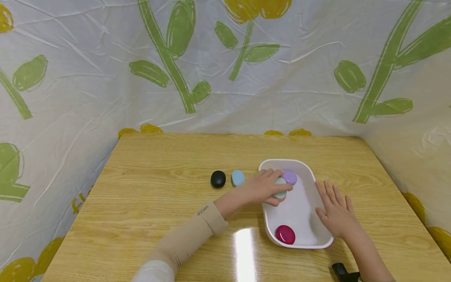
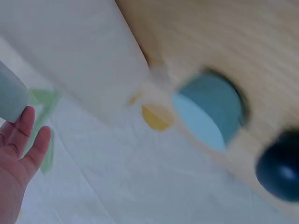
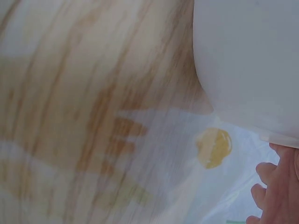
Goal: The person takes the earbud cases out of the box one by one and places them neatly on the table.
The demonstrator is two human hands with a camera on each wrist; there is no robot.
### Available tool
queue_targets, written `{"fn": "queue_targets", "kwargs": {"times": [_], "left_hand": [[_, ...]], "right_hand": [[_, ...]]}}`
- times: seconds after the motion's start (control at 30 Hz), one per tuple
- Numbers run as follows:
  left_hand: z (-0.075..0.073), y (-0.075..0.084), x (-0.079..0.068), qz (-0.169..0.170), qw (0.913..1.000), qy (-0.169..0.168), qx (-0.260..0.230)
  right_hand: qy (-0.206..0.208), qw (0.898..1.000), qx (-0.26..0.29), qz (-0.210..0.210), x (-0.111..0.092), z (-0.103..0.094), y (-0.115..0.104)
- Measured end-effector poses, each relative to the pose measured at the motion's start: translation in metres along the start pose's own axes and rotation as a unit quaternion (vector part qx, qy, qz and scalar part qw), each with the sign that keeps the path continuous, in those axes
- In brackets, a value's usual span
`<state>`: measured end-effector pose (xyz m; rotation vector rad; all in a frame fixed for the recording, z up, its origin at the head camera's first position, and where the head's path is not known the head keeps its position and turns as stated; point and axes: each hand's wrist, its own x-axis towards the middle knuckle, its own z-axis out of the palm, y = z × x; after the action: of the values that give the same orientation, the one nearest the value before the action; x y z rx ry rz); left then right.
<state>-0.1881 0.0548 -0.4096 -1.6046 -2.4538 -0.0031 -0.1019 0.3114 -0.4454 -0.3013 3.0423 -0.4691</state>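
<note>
Left hand point(image 1: 264, 188) gripped pale green piece point(image 1: 280, 188) between thumb and fingers at upper left part of white tub point(image 1: 304, 211), lower right of frame. Purple piece point(image 1: 290, 177) lay in tub just beyond it; glossy red piece point(image 1: 285, 234) in tub's near left corner. Right hand point(image 1: 337, 214), fingers outspread, grasped nothing, touched tub's right side. Blue piece point(image 1: 238, 177), black piece point(image 1: 218, 179) sat on table point(image 1: 158, 203), lower middle of frame.
</note>
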Motion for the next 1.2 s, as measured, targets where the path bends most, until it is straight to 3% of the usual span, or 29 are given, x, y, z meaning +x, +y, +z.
{"fn": "queue_targets", "kwargs": {"times": [0.17,0.33,0.47,0.7,0.87,1.2], "left_hand": [[-0.009,-0.034,-0.035,-0.060,0.9965,-0.019,-0.056],[-0.008,-0.066,-0.076,-0.109,0.9895,0.005,-0.095],[-0.003,-0.090,-0.107,-0.133,0.9870,0.023,-0.088],[0.018,-0.114,-0.152,-0.153,0.9854,0.007,-0.076],[0.030,-0.116,-0.169,-0.164,0.9833,-0.024,-0.076],[0.042,-0.117,-0.177,-0.145,0.9859,-0.055,-0.064]], "right_hand": [[-0.001,1.000,0.004,-0.001,0.000,0.000,-0.001],[0.000,1.000,0.002,0.002,0.000,0.000,0.000],[0.001,1.000,0.000,0.003,0.000,0.000,0.001],[-0.004,1.000,0.002,0.005,0.000,-0.001,0.001],[-0.005,1.000,0.003,0.003,0.000,-0.002,0.000],[-0.015,1.000,0.002,0.006,0.001,-0.002,0.000]]}}
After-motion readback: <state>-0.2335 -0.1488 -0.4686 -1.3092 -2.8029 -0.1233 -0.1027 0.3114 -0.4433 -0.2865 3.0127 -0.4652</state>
